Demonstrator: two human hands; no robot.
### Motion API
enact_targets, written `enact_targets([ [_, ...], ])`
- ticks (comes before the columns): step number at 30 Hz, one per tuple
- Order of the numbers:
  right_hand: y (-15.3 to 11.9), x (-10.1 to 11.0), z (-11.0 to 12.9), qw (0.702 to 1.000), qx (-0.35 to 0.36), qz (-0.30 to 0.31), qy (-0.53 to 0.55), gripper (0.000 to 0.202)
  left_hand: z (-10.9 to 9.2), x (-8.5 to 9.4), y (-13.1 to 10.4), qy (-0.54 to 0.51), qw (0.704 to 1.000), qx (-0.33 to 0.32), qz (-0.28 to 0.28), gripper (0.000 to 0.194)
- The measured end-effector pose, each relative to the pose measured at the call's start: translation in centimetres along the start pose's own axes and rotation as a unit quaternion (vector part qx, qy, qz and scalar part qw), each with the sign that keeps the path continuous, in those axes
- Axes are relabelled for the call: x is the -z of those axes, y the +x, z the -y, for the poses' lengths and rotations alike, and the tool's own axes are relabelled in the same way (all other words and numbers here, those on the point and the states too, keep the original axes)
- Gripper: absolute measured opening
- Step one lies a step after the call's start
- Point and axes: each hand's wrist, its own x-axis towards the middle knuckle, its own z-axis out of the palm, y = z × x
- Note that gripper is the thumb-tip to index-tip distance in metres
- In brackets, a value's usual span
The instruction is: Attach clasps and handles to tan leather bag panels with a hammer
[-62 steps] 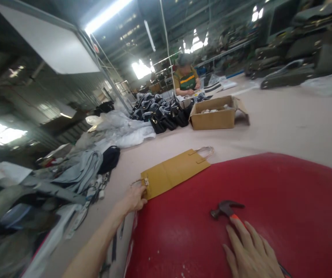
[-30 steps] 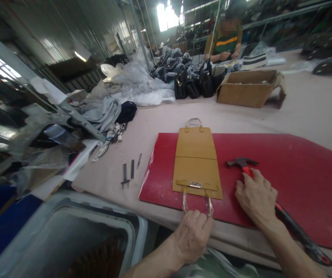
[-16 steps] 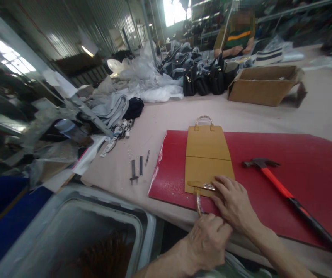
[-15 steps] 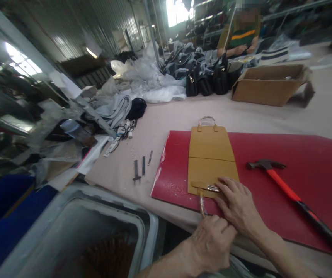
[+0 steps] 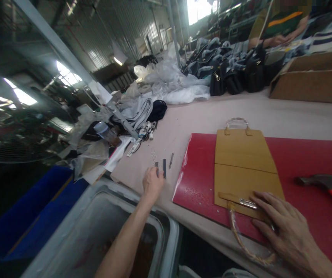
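A flat tan bag (image 5: pixel 245 164) lies on a red mat (image 5: pixel 199 175), one looped handle (image 5: pixel 237 122) at its far end and another (image 5: pixel 242 245) hanging over the table's near edge. My right hand (image 5: pixel 289 229) rests spread on the bag's near edge, fingertips beside a small metal clasp (image 5: pixel 247 202). My left hand (image 5: pixel 152 182) reaches out to the left of the mat and lies on a small dark metal punch (image 5: pixel 157 165); its grip is hidden. Two more thin punches (image 5: pixel 164 168) lie just past it. A red-handled hammer (image 5: pixel 326 183) lies on the mat at the right.
A cardboard box (image 5: pixel 313 87), black handbags (image 5: pixel 235 79) and plastic wrapping (image 5: pixel 180 81) sit at the back, where a co-worker (image 5: pixel 284 23) works. Cloth and clutter (image 5: pixel 116 127) pile up at the left. A grey bin (image 5: pixel 96 231) and blue crate (image 5: pixel 23 220) stand below the table edge.
My left hand has let go of the bag's near handle and moved left to the punches. My right hand left the hammer earlier and now stays on the bag's near edge.
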Motion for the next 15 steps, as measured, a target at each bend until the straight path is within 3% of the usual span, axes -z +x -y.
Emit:
enact_targets([
  [3,-0.3,0.3,0.2,1.000,-0.013,0.015,0.016,0.043,2.4,0.4,3.6,0.029,0.994,0.057,0.089,0.031],
  [6,-0.7,1.2,0.9,0.998,-0.031,0.036,0.031,0.044,3.3,-0.3,5.1,0.018,0.984,0.071,0.160,0.031],
  [11,-0.9,2.7,2.3,0.994,-0.060,0.075,0.046,0.045,4.0,-1.6,6.3,-0.023,0.972,0.098,0.211,0.022],
  [15,-0.9,3.2,3.0,0.989,-0.091,0.095,0.061,0.046,4.6,-1.1,6.0,-0.114,0.960,0.112,0.229,0.014],
])
